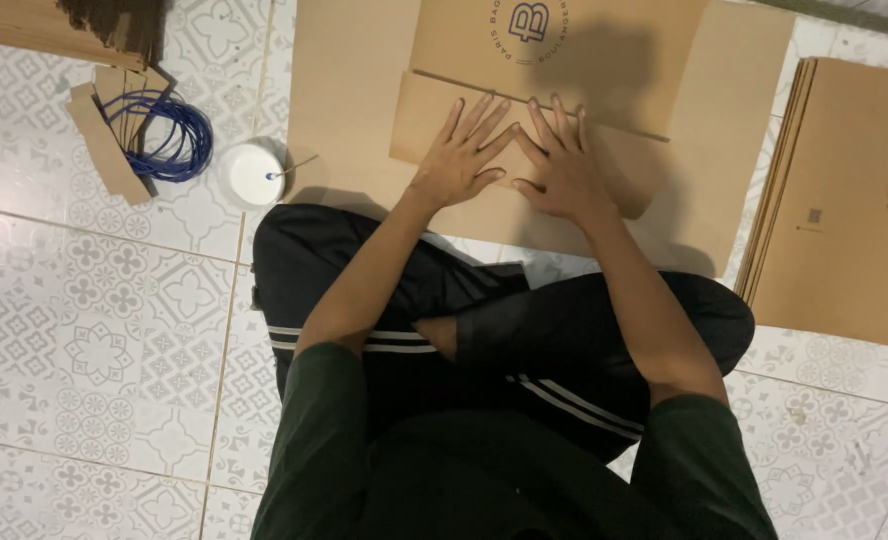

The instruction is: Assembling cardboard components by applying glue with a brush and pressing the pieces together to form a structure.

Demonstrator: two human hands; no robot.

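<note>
Far left, a blue cord coil (169, 135) and white tub (251, 175) on patterned floor; centre, left hand (461, 155) and right hand (559, 165) lie flat, fingers spread (gripping nothing), on a folded brown paper flap (434, 115); even pressure would sharpen the crease; right, stacked sheets (844, 200)

Flat brown paper bag (554, 60) on the floor ahead of the knees, round dark logo print at its far end, near flap folded over. Stack of like brown sheets (844, 200) to the right, edges aligned, top sheet showing a small dark printed mark and part of a round logo.
</note>
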